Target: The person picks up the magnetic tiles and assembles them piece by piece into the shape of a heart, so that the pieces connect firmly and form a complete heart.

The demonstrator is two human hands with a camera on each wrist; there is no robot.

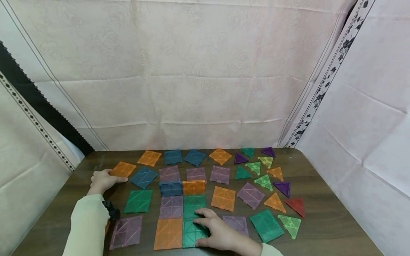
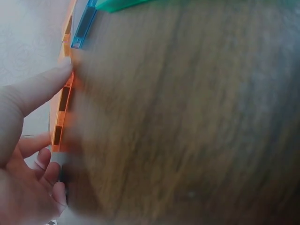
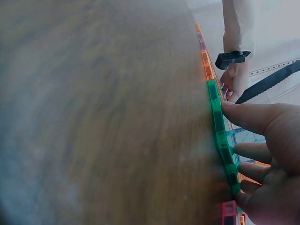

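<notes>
Tile point(image 1: 123, 170), orange & sq (no long axis), lies nr L edge of surface point(image 1: 326, 222), pinched by L hand point(image 1: 103, 180), well L of & beyond grn tile point(image 1: 190, 239) R hand point(image 1: 217, 228) touches w/ fingers loosely spread.

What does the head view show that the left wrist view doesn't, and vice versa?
Only head: the right hand touching a green plastic square; a red plastic triangle.
Only left wrist: dark strips along the edge of the orange plastic square that the left hand holds.
Both: that hand, that orange square, the brown wood-grain tabletop.
</notes>
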